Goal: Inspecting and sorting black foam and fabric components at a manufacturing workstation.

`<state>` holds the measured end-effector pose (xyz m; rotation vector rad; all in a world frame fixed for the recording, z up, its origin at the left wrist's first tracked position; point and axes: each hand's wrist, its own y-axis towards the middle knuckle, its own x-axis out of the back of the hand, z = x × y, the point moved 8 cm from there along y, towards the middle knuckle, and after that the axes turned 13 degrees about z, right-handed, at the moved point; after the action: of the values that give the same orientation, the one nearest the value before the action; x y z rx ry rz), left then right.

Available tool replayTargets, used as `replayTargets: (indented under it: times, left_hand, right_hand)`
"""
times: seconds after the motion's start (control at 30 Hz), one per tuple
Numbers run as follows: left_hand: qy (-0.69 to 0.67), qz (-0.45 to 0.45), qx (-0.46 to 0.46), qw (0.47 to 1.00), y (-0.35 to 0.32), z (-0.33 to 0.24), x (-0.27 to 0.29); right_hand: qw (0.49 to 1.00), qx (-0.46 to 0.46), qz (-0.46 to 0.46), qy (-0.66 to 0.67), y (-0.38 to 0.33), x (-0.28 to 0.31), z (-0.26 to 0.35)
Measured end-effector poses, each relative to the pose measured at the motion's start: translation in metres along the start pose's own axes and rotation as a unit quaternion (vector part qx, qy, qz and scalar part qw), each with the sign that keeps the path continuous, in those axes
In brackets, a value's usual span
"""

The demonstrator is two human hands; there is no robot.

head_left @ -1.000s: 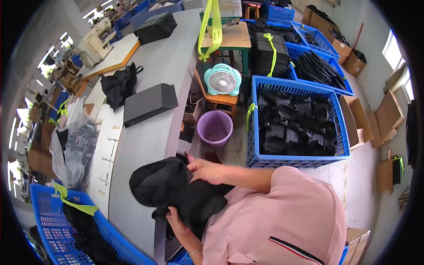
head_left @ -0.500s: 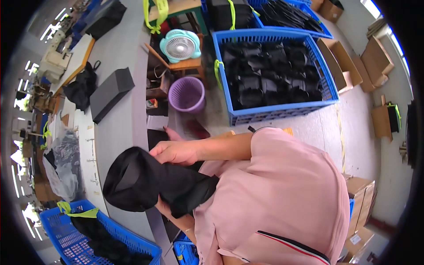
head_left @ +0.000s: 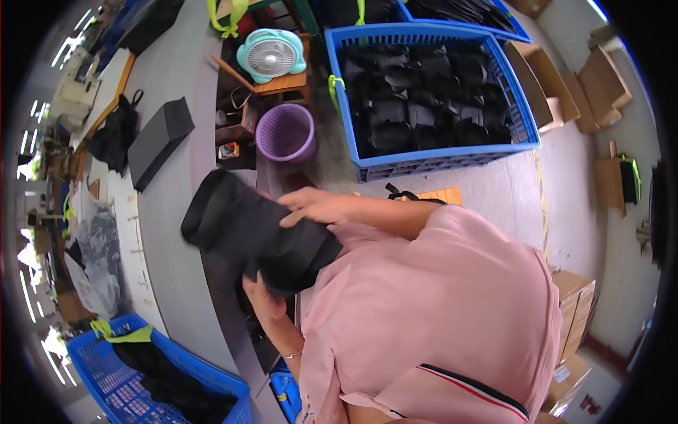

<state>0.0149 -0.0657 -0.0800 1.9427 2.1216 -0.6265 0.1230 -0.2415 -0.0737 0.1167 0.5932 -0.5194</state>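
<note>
A black fabric bag [head_left: 258,230] is held between both my hands in front of my pink top, its far end above the table's edge. My right hand [head_left: 314,210] grips its upper side, thumb and fingers lying against the cloth. Its lower edge is in my left hand [head_left: 267,297], with the thumb showing and the other fingers hidden behind the cloth. The bag is slightly blurred by motion. On the grey table [head_left: 173,247] beyond it lies a black box-shaped piece [head_left: 161,143].
A blue crate [head_left: 438,157] of black pieces stands on the floor at the far right. Near it are a purple basket [head_left: 286,134] and a turquoise fan [head_left: 270,56] on a stool. Another blue crate [head_left: 106,371] is at the near left. Open cartons [head_left: 540,85] line the right.
The bag has turned and flattened, so its open mouth no longer faces up. My right hand has shifted up and back along it; my left hand shows more below it.
</note>
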Motion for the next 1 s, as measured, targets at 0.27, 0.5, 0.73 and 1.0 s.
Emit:
replayTargets:
  times: [0.27, 0.5, 0.73, 1.0]
  left_hand:
    - [0.074, 0.03, 0.038, 0.996, 0.015, -0.019, -0.017]
    - [0.106, -0.122, 0.006, 0.987, -0.023, -0.048, 0.088]
    - [0.216, -0.411, -0.121, 0.878, -0.087, -0.118, 0.232]
    - [0.535, -0.597, -0.081, 0.592, -0.13, -0.243, 0.416]
  right_hand:
    - [0.848, 0.072, -0.501, -0.156, -0.15, 0.194, 0.064]
    - [0.772, 0.118, -0.546, -0.304, -0.268, 0.347, 0.217]
    - [0.59, -0.154, -0.607, -0.509, -0.271, 0.45, 0.19]
    - [0.637, 0.0, -0.257, -0.727, -0.029, 0.252, 0.01]
